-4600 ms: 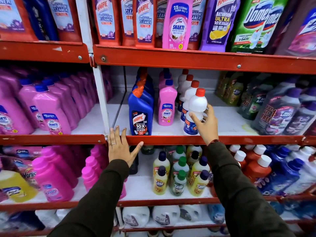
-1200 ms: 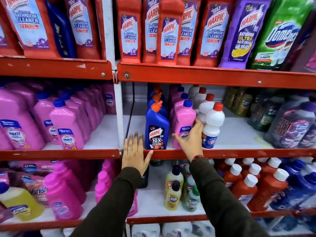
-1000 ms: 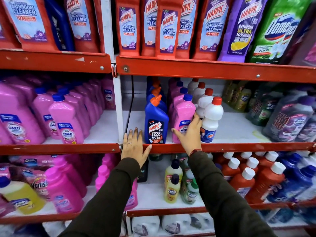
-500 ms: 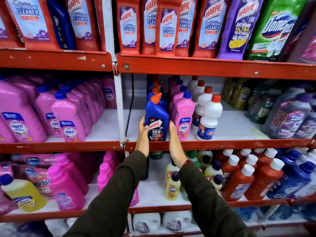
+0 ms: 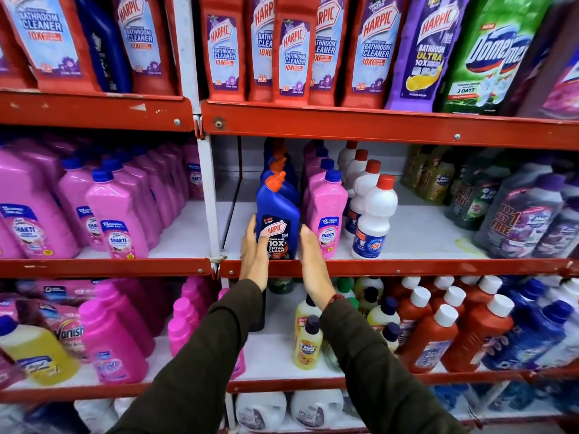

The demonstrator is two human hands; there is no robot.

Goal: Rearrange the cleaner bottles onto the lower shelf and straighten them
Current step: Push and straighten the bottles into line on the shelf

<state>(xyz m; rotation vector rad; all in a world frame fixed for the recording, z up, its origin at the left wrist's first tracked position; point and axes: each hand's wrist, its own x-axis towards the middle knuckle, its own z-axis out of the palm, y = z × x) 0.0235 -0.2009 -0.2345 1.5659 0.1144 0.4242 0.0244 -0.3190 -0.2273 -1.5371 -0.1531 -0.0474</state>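
Observation:
A blue Harpic bottle [image 5: 277, 220] with an orange cap stands upright at the front of a row on the middle shelf [image 5: 407, 267]. My left hand [image 5: 253, 245] presses its left side, thumb over the label. My right hand [image 5: 310, 255] presses its right side, so the bottle is clamped between both palms. Right of it stands a row of pink Shakti bottles [image 5: 327, 214], then a row of white bottles with red caps [image 5: 374, 214]. All of these stand upright.
Red Harpic bathroom cleaner bottles [image 5: 291, 54] fill the shelf above. Pink bottles [image 5: 116, 220] crowd the left bay beyond a white post [image 5: 208, 195]. Dark purple bottles [image 5: 526, 220] stand at the right. Below are small yellow bottles [image 5: 307, 343] and red-brown bottles [image 5: 429, 339].
My right hand left the pink and white bottles and my left hand lifted off the shelf edge. Both moved onto the sides of the blue Harpic bottle.

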